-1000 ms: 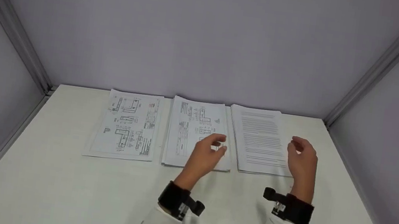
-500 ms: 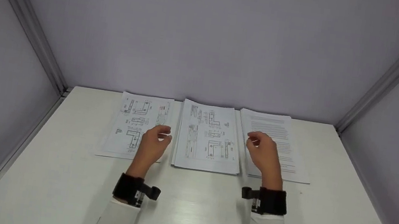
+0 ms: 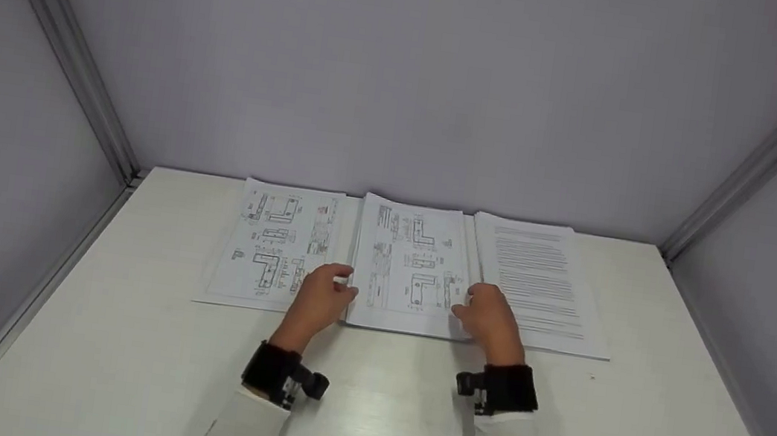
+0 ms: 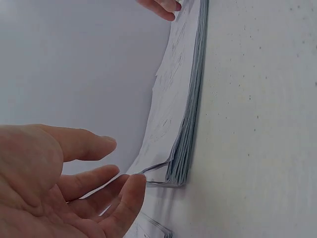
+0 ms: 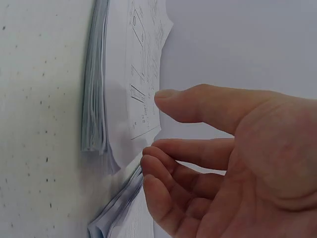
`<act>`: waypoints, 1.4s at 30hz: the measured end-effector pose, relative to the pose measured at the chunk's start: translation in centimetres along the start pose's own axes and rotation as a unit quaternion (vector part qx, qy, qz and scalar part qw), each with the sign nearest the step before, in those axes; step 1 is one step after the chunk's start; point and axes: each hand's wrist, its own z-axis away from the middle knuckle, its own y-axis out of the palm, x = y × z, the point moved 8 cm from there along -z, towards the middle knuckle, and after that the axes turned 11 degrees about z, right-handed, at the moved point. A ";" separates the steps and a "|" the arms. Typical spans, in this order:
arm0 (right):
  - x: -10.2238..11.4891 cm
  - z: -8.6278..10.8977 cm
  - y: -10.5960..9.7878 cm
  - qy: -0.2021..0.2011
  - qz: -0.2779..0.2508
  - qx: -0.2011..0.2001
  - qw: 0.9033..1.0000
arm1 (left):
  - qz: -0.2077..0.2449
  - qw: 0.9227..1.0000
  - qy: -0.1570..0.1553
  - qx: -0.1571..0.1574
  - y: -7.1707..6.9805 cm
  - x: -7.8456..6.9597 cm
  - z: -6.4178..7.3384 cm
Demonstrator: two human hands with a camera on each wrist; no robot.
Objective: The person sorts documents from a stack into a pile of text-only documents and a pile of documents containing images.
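A middle stack of printed drawing sheets lies between my two hands. My left hand is at its left edge, thumb and fingers apart. In the left wrist view that hand has its fingertips beside the stack's corner, where a top sheet bends up a little. My right hand is at the right edge. In the right wrist view the thumb of this hand is over the paper and the loosely bent fingers are by the side, a gap between them. Whether any fingertip touches the paper is hard to tell.
Left of the middle stack lie more drawing sheets, and to its right a stack of text pages. All sit on a white table, against the grey back wall. Side walls with metal corner posts enclose it.
My hands were first over the middle and right stacks, then shifted left. Since then they have come down and inward to both sides of the middle stack. The papers look unmoved.
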 end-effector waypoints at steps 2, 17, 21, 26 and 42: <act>-0.1 0.0 0.0 0.004 0.004 0.006 1.000 | 0.001 1.000 -0.011 0.002 0.2 0.1 0.0; -0.1 0.2 -0.1 -0.013 -0.014 0.054 0.998 | -0.003 1.000 -0.006 -0.016 0.4 0.0 0.0; -0.1 0.2 -0.1 -0.015 -0.031 0.055 0.998 | -0.005 0.999 0.017 -0.038 0.2 -0.2 -0.1; 0.1 0.4 0.0 -0.050 -0.024 0.074 0.996 | 0.010 0.999 0.019 -0.050 -0.1 -0.4 0.0; -0.1 1.3 -1.2 -0.097 -0.021 0.085 0.991 | 0.005 0.999 -0.016 -0.035 0.2 0.3 0.2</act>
